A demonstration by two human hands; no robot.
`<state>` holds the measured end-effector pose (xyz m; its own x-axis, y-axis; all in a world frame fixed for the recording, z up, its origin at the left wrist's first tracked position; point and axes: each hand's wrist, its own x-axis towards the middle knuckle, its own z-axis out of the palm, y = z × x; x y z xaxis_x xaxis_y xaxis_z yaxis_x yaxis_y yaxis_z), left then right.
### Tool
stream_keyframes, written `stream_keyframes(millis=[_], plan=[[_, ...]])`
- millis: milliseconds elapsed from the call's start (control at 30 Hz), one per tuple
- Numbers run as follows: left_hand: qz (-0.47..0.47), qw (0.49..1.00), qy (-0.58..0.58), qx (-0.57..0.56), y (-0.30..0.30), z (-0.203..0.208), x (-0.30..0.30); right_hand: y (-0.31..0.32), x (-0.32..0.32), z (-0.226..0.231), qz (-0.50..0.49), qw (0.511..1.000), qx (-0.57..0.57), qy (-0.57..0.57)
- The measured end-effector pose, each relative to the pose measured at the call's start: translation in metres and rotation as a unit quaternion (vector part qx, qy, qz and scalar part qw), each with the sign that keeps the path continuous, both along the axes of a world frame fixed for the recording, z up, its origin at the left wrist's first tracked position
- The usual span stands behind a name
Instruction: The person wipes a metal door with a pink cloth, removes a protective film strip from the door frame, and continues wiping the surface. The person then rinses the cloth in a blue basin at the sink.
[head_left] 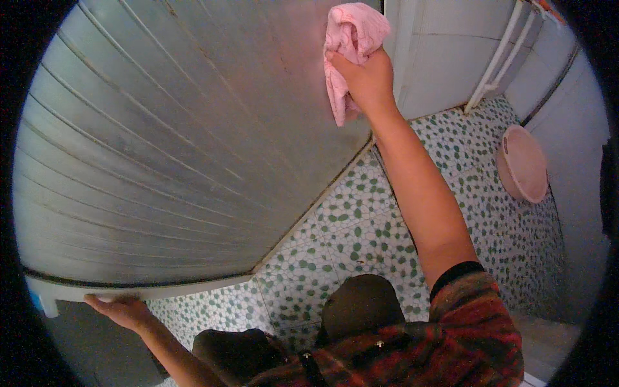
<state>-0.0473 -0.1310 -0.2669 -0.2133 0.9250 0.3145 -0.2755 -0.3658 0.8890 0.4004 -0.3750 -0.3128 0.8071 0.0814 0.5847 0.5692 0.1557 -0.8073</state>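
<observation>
A grey ribbed door (213, 161) fills the upper left, its panel streaked with dull marks. At the top, my right hand (374, 77) is closed on a bunched pink cloth (354, 32), which lies against the door's surface near its far edge. Part of the cloth hangs down below my thumb. Low on the left, my left hand (126, 312) holds the pale near edge of the door (193, 288), with some of its fingers hidden behind that edge.
The floor (361, 238) has a green-and-white pebble pattern. A pink basin (525, 164) leans on its side against the right wall. White pipes (500, 55) run down the tiled wall at the upper right. My knees (361, 303) show at the bottom.
</observation>
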Motion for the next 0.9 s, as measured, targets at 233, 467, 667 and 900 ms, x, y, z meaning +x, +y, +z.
stream_keyframes(millis=[233,467,667,900], plan=[[0.071,0.975,0.182,0.105,0.009,-0.007,-0.004,0.004,0.001,-0.003,-0.045,0.998,-0.040,0.014],[0.123,0.948,0.276,0.102,0.023,-0.015,-0.014,0.009,-0.009,-0.016,-0.023,0.998,0.006,0.055],[0.054,0.994,0.092,0.036,0.025,-0.004,0.003,0.008,-0.016,-0.029,-0.058,0.991,-0.073,0.095],[0.104,0.978,0.165,0.070,0.040,-0.007,0.009,0.023,-0.006,-0.066,-0.083,0.995,-0.022,0.043]])
